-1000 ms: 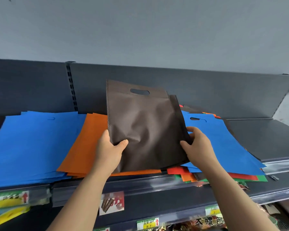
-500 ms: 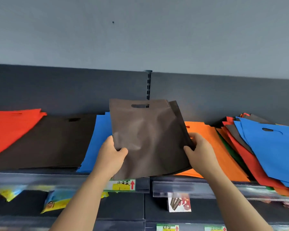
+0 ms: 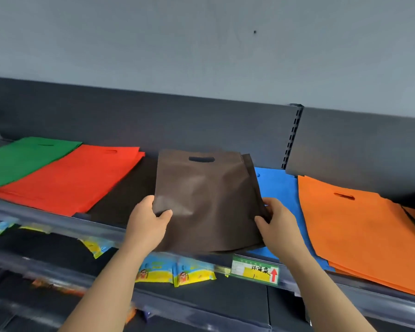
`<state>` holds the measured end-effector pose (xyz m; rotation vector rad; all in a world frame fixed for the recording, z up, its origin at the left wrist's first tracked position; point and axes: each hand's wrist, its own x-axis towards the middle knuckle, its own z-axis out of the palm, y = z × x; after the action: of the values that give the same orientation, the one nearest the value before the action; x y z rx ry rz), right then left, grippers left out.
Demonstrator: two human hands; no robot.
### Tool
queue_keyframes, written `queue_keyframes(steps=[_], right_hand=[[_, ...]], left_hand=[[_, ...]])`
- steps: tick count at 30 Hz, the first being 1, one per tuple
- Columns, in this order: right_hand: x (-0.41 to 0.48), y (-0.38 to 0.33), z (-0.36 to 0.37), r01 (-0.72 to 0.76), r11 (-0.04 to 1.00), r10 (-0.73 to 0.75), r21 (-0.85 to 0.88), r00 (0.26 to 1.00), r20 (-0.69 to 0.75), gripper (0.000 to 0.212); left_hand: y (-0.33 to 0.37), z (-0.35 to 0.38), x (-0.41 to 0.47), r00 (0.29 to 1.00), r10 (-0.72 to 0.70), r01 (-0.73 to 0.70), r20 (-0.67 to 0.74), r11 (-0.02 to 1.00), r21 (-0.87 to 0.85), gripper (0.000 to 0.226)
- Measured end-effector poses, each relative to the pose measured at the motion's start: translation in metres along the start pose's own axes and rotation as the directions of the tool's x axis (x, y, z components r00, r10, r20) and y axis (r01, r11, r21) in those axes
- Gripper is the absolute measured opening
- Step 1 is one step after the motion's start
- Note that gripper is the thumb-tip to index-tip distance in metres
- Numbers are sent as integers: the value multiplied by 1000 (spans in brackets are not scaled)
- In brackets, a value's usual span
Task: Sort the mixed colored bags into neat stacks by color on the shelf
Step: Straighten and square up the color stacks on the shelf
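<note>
Your shelf point(image 3: 58, 218) spans the frame's middle with an orange stack point(image 3: 357, 226) at right, red stack point(image 3: 70, 178) and green stack point(image 3: 22, 161) at left, brown stack point(image 3: 127, 195) and blue stack point(image 3: 280, 188) at centre, where you hold brown bags point(image 3: 209, 200) up, left hand point(image 3: 146, 224) and right hand point(image 3: 278, 221) each gripping a lower side edge.

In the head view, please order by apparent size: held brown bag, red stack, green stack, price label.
1. held brown bag, though it is nearest the camera
2. red stack
3. green stack, partly cut by the frame edge
4. price label
</note>
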<state>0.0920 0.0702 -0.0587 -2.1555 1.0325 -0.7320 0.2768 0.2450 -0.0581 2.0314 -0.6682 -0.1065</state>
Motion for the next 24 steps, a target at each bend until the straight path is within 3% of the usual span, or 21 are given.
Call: queue_keyframes(steps=[7,12,22,24], right_hand=[[8,-39,55,39,999,-39,4,998,58,42],[15,-67,91,-7,1000,9,-25,997,76,48],[13,-87,133,-81,924,93,-375,996,14,46],[12,-88,136,-87,891,103,-446,995,12,43]], left_hand=[[-43,-46,45,999,2,6,-51,990,142,15],[-70,-71,83,1000,4,1,-21,969,246,14],[-100,-78,135,991,30,-79,127,910,407,21],[-104,-75,140,989,26,-87,146,898,430,33]])
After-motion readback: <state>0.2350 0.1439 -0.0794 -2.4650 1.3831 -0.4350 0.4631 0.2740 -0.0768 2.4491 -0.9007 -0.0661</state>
